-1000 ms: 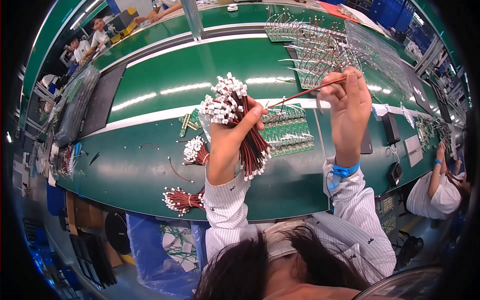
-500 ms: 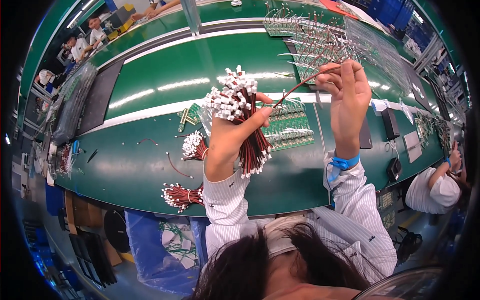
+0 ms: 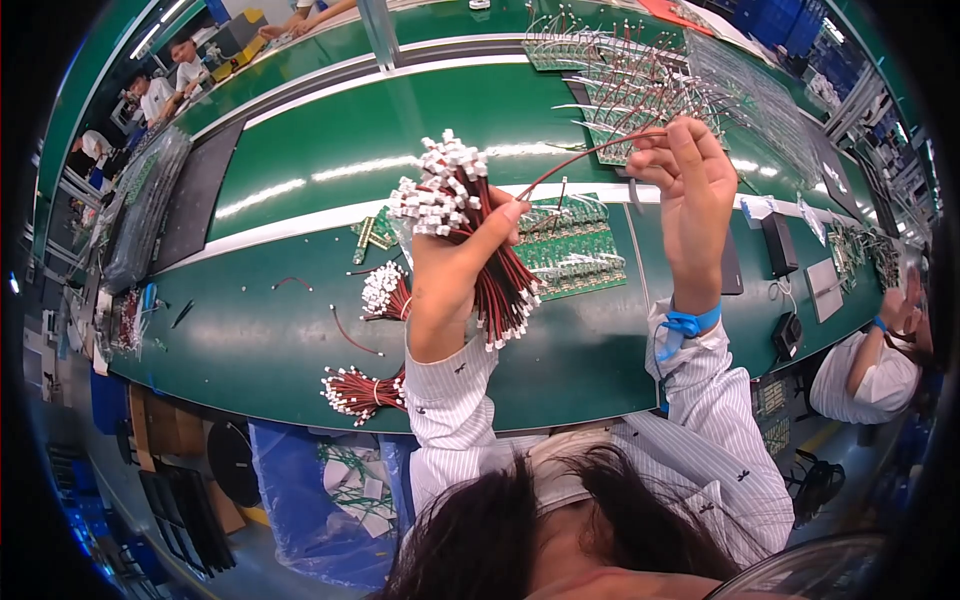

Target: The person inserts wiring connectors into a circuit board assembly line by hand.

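A green table (image 3: 250,350) spans the frame's middle, above which a thick bundle of red-and-black wires (image 3: 508,285) at centre is clasped in the left hand (image 3: 450,280), while right of centre the right hand (image 3: 692,195) pinches a single reddish wire (image 3: 580,157) stretching toward the left thumb.

White pinstriped sleeves (image 3: 455,385) bear small dark bows (image 3: 460,369); a blue band (image 3: 688,325) circles the right wrist (image 3: 695,297).

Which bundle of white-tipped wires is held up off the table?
The large bundle in the left hand; the near bundle and far bundle lie on the tabletop.
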